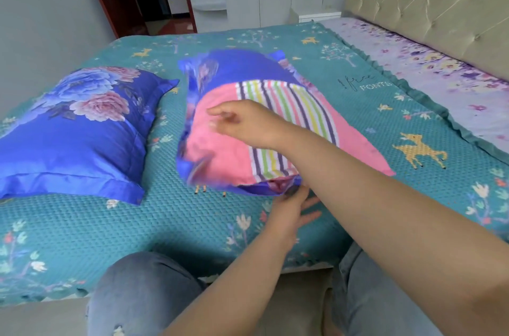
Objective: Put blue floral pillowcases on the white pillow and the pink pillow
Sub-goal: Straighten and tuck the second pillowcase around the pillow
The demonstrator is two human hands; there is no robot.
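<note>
Head view: pink pillow [220,148] half inside its case [239,65], on the bed [165,225], straight ahead of both hands.
Axis: pillow runs away from the person; its bare pink end and the case mouth face the hands.
Right hand [242,121]: above the pink top, nearer the pillow's middle; fingers loosely bent, blurred, so whether it grips cannot be told.
Left hand [292,206]: at the near edge, under the blue flap; fingers mostly straight, pinching nothing clearly.
Next, likely: pull the case mouth toward the hands over the bare end.
Left of the hands: second pillow [80,129], already cased.
</note>
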